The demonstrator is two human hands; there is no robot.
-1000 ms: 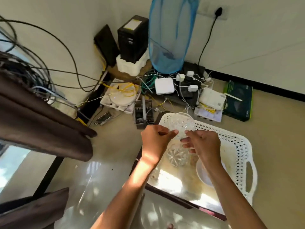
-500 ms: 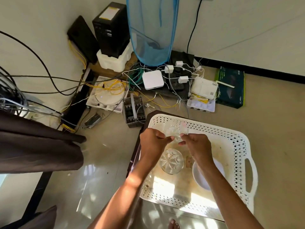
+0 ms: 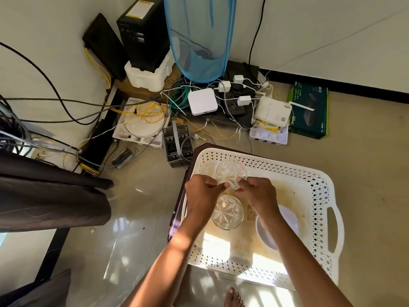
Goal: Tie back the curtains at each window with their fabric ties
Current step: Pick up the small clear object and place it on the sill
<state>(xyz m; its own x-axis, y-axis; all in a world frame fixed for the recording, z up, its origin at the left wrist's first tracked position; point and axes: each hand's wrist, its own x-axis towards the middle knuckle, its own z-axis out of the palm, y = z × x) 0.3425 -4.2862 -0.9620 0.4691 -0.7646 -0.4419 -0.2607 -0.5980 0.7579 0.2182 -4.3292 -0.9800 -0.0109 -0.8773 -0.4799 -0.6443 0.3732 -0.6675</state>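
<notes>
Brown curtain (image 3: 51, 196) hangs bunched at nine o'clock, untouched, no tie visible. Both hands have lowered a cut-glass bowl (image 3: 231, 176) toward the white tray (image 3: 318, 187); left hand (image 3: 202, 196) and right hand (image 3: 257, 194) pinch its rim, so the tying has not begun. Open floor lies between tray and curtain; cables crowd twelve o'clock.

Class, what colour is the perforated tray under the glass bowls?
White tray, shown best in the head view.
</notes>
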